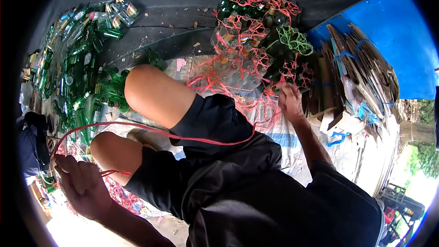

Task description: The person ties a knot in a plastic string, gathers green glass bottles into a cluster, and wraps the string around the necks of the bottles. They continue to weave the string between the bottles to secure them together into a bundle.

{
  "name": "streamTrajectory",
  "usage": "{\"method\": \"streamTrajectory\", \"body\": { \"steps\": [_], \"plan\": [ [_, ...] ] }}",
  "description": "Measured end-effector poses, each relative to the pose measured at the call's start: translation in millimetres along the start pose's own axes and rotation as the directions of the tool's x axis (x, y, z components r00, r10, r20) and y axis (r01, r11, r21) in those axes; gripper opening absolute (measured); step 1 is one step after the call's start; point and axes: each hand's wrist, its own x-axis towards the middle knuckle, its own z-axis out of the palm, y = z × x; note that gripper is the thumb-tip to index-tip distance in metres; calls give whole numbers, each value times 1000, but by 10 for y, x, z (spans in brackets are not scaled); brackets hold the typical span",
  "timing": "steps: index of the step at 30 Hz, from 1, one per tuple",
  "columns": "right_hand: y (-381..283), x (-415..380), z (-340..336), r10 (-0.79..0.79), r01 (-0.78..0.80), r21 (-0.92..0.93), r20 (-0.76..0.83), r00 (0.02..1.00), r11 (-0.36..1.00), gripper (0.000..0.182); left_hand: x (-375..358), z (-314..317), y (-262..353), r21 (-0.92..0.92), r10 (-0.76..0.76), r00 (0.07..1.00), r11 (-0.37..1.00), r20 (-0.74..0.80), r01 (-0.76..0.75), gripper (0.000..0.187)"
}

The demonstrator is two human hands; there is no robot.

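Observation:
My left hand (82,185) is closed on a red plastic string (201,141), held out at the lower left with a short red end hanging beside the fingers. From there the string sags over my knees toward my right side. My right hand (290,100) reaches to the tied bottles, its fingers bent together on red string near the dark bottle bundle (296,73). Clear glass bottles (242,71) stand in bundles netted with red string just beyond. A green-stringed bundle (290,39) stands behind my right hand.
Loose green bottles (82,68) are heaped at the left. Stacked flattened cardboard (361,73) leans at the right by a blue panel (384,27). Tangled red string (121,196) lies below my knees. A pale woven sheet (283,139) covers the ground.

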Motion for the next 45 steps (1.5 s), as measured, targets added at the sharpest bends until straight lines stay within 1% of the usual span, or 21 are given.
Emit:
{"method": "streamTrajectory", "body": {
  "steps": [4, 7, 10, 14, 17, 19, 21, 22, 26, 28, 31, 33, 34, 35, 36, 38, 40, 41, 42, 44, 45],
  "plan": [
    [-638, -176, 504, -157, 140, 87, 245, 957, 986, 23, 46, -3, -69, -31, -7, 1000, 999, 7, 8, 28],
    [-750, -332, 663, -185, 213, -27, 395, 900, 977, 22, 10, -151, -80, -29, -6, 999, 1000, -36, 5, 33],
    [-715, -430, 695, -3, 158, -286, 475, 880, 945, 24, 39, -162, -124, -63, -51, 998, 997, 26, 53, 35],
    [-636, -578, 712, 105, 37, -283, 469, 877, 958, 25, 1, -252, -214, -69, -73, 997, 995, -15, 72, 35],
    [-573, -604, 737, 95, -28, -144, 486, 869, 989, 20, -76, -352, -345, -125, -108, 989, 988, -99, 95, 34],
    [-649, -634, 844, 60, -14, -92, 521, 851, 996, 22, -5, -243, -434, -114, -184, 983, 977, -15, 181, 37],
    [-585, -644, 911, 26, -49, 34, 502, 864, 998, 23, -26, -146, -603, 63, -115, 938, 988, -328, 143, 36],
    [-609, -670, 980, 16, -68, 86, 500, 866, 994, 24, 13, -31, -710, 127, -107, 933, 979, -343, 159, 33],
    [-767, -765, 1296, -56, -157, 355, 523, 850, 922, 25, 79, 469, -1060, 297, -169, 968, 929, -186, 219, 23],
    [-796, -789, 1425, -59, -216, 464, 508, 859, 859, 23, 87, 708, -1237, 268, -248, 963, 926, -102, 266, 20],
    [-754, -701, 1373, -145, -106, 366, 595, 790, 924, 20, 179, 907, -1329, 307, -235, 971, 928, 38, 213, 21],
    [-747, -651, 1259, -111, -51, 234, 628, 771, 971, 20, 236, 1045, -1300, 373, -147, 989, 916, -21, 144, 22],
    [-617, -612, 1195, 38, -237, 281, 568, 822, 930, 22, 287, 1076, -1264, 411, -106, 994, 906, -19, 105, 23],
    [-550, -563, 1127, 115, -122, -16, 480, 870, 992, 24, 348, 1064, -1209, 419, -109, 994, 903, 20, 90, 24],
    [-513, -523, 1054, 145, -19, -323, 373, 916, 946, 27, 414, 1060, -1154, 425, -112, 992, 902, 65, 74, 25],
    [-218, -364, 750, 118, 131, -460, 473, 873, 878, 28, 480, 1134, -1076, 485, -87, 996, 871, -6, 79, 25],
    [251, -178, 320, 49, 411, -590, 609, 792, 695, 17, 552, 1131, -1026, 481, -61, 998, 875, 19, 45, 26],
    [631, -75, 100, 98, 353, -631, 565, 819, 690, 16, 591, 1098, -1005, 482, -48, 998, 876, 42, 22, 27],
    [903, -23, -96, 37, 530, -627, 665, 746, 571, 11, 618, 1083, -966, 505, -42, 998, 863, 37, 17, 28],
    [1660, 218, -607, -97, 939, -344, 935, 342, -2, 6, 647, 1044, -934, 522, -30, 999, 853, 19, 16, 28],
    [1763, 202, -726, 52, 914, -403, 913, 405, -31, 7, 647, 1115, -924, 518, -49, 998, 853, -43, 64, 29]
  ]
}}
